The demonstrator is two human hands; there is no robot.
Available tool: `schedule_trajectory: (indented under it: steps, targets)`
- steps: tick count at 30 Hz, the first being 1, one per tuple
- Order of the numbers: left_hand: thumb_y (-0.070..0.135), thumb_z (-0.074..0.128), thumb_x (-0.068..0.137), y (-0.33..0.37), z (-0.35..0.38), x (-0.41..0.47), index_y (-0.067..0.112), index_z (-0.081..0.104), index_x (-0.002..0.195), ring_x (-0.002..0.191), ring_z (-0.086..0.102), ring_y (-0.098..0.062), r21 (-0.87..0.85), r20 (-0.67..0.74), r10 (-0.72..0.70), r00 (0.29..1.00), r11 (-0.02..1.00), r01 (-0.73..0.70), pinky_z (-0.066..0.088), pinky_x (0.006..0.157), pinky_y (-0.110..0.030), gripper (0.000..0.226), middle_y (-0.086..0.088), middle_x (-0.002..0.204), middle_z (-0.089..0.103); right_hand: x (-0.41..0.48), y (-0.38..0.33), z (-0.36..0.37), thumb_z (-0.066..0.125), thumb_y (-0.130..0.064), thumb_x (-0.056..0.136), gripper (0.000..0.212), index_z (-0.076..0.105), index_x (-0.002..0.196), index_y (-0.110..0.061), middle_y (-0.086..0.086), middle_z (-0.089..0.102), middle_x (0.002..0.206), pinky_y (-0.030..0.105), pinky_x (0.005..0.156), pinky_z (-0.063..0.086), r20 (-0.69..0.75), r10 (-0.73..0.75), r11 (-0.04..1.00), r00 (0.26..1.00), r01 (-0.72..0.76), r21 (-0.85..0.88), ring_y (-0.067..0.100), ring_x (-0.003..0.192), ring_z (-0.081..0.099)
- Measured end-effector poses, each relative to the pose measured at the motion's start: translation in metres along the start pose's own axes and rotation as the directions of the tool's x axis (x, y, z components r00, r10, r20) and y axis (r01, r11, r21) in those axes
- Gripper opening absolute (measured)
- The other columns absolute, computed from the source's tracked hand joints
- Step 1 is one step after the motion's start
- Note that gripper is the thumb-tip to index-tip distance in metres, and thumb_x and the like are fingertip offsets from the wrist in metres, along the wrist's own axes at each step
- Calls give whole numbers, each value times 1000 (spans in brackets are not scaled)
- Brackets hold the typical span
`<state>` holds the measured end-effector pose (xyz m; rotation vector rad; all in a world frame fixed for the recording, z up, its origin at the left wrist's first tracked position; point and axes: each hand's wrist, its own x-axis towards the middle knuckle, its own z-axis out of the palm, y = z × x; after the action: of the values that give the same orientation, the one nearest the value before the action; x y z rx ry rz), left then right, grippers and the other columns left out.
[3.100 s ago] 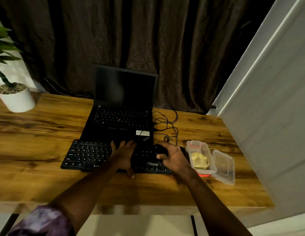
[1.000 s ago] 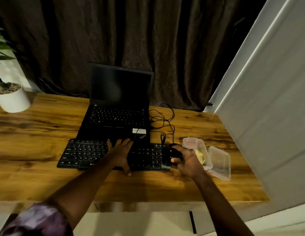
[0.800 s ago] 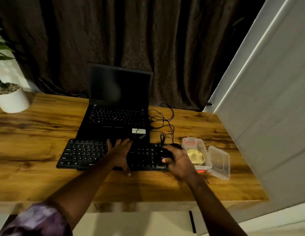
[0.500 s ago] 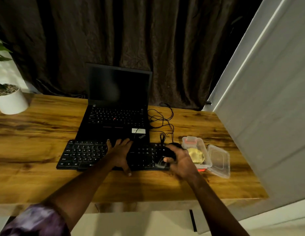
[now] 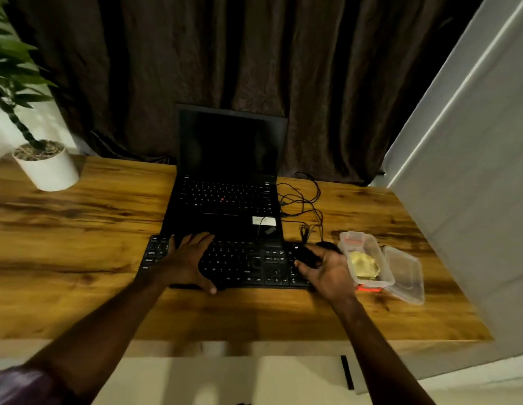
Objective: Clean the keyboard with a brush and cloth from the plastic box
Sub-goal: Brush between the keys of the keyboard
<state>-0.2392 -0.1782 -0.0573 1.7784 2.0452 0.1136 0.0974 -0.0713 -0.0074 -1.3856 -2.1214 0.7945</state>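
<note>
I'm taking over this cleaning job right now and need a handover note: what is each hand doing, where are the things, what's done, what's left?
Left hand: flat on the left half of the keyboard, apparently steadying it.
Right hand: grips a small dark tool, apparently the brush, over the keyboard's right end.
Plastic box: open, right of the keyboard, yellow cloth inside, lid beside it.
Done: box opened, brush out.
Left: finish brushing, then wipe with the cloth.
</note>
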Motion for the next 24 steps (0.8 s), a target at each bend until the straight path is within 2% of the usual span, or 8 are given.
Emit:
schedule_trajectory:
  steps: [3, 7, 11, 14, 16, 18, 22, 24]
  targets:
    - [101, 53, 22, -34, -7, -15, 28, -7, 158, 151, -5, -27, 2, 11, -44, 999, 999, 43, -5, 116, -64, 165, 6, 164, -8, 4, -16, 14, 85, -20, 79, 43, 72, 119, -13, -1, 75, 106, -2, 72, 44, -70, 63, 994, 996, -57, 88, -3, 85, 66]
    - [83, 77, 39, -65, -17, -37, 26, -11, 157, 152, -5, -25, -26, 11, -69, 998, 997, 69, -6, 115, -64, 158, 5, 164, -12, 4, -39, 44, 85, -25, 78, 39, 74, 114, -17, -6, 75, 102, 2, 70, 49, -93, 92, 987, 991, -78, 143, -12, 81, 62]
    - [81, 78, 39, -93, -22, -49, 25, -13, 157, 152, -5, -25, -21, 21, -86, 996, 996, 87, -3, 117, -63, 159, 3, 165, -9, 5, -69, 74, 86, -25, 77, 35, 76, 110, -17, -9, 75, 96, 2, 68, 48, -126, 85, 980, 988, -61, 188, -11, 78, 63]
    - [86, 71, 32, -113, -24, -52, 25, -11, 157, 151, 1, -27, -7, 13, -67, 998, 998, 67, 6, 119, -57, 161, 2, 165, -1, 6, -95, 96, 85, -22, 78, 33, 75, 109, -23, -22, 70, 87, 9, 69, 54, -76, 56, 970, 996, -36, 240, -6, 75, 67]
    - [80, 77, 36, -117, -25, -52, 25, -9, 157, 151, 3, -26, -19, 7, -35, 999, 999, 35, 8, 119, -53, 158, 2, 165, 2, 7, -111, 112, 84, -21, 80, 32, 73, 110, -24, -22, 69, 85, 10, 64, 54, -31, 26, 965, 999, -17, 260, -3, 75, 68]
    - [79, 79, 38, -119, -25, -52, 25, -7, 157, 150, 5, -27, -39, -6, -16, 1000, 999, 16, 8, 119, -53, 157, 2, 165, 2, 8, -127, 130, 83, -23, 81, 31, 73, 110, -25, -16, 72, 84, 15, 62, 55, 5, 15, 958, 1000, -16, 286, -1, 73, 69]
    - [87, 69, 30, -126, -19, -52, 27, -8, 157, 151, 3, -29, -93, -13, -15, 1000, 996, 14, 3, 119, -57, 161, 3, 165, 1, 14, -143, 161, 86, -32, 76, 36, 76, 110, -21, 3, 76, 82, 37, 66, 63, 28, 122, 923, 992, -124, 365, 20, 71, 74]
    - [90, 67, 26, -128, -19, -53, 29, -9, 157, 150, 1, -29, -101, -18, -19, 1000, 995, 17, 0, 119, -57, 164, 4, 166, -1, 16, -144, 164, 86, -25, 77, 38, 75, 112, -15, 7, 76, 86, 38, 68, 63, 49, 184, 885, 982, -187, 426, 21, 72, 75]
